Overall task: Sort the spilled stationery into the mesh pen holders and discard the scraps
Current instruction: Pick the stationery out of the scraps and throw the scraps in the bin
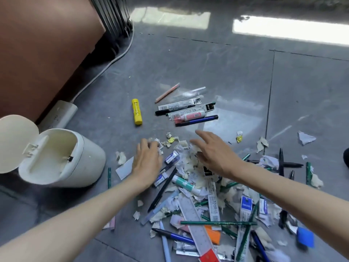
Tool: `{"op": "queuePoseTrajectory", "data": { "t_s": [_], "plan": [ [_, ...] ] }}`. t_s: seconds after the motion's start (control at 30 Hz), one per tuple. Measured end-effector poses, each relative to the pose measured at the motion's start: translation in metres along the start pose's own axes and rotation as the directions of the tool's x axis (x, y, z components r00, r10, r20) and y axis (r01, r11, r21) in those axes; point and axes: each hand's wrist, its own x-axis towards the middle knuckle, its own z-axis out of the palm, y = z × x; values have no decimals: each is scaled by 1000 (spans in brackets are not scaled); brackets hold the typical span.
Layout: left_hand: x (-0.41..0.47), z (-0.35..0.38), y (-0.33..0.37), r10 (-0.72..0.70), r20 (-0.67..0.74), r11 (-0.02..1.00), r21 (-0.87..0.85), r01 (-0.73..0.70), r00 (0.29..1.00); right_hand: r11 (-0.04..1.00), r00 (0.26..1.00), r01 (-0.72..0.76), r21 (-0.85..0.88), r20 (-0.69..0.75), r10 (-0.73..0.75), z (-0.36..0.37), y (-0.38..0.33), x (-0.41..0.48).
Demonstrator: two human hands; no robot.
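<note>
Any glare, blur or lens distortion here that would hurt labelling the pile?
Head view: window glare on the floor blows out to white at top right; a fainter reflection veils the sorted pens; wide-angle bending curves the tile seam; the left hand looks slightly smeared at its fingertips, the right hand reads sharper; the pile is evenly lit.
</note>
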Motion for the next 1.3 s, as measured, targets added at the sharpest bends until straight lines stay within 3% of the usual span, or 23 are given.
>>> {"op": "queuePoseTrajectory", "data": {
  "t_s": [0.13,0.3,0.47,0.63,0.77,0.93,1.1,1.2,1.3],
  "plan": [
    [-43,14,-12,94,10,995,-25,-94,995,995,998,58,78,-40,-55,10,-30,20],
    [-40,16,-19,86,58,995,-52,-83,995,991,993,121,62,-18,-120,16,-36,25],
    [-25,14,-13,165,163,985,11,-169,973,996,994,80,30,65,-82,20,-18,7],
    [-21,6,-8,125,293,992,-8,-128,948,996,1000,-6,91,8,6,14,-16,1],
    [-19,3,-1,112,108,993,-55,-107,988,995,996,-61,84,-59,66,13,-20,12],
    [28,-16,7,-10,-122,995,-95,-1,992,1000,997,24,7,-69,-23,11,-36,35],
    [119,-39,-23,-86,-146,996,-34,82,986,991,983,-131,-42,-132,124,8,-11,70],
    [172,-48,-37,-151,-126,988,4,153,980,961,960,-274,-34,-63,271,9,25,93],
    [213,-54,-48,-177,-121,983,33,183,977,959,955,-283,-9,-95,281,26,39,103]
  ]
}}
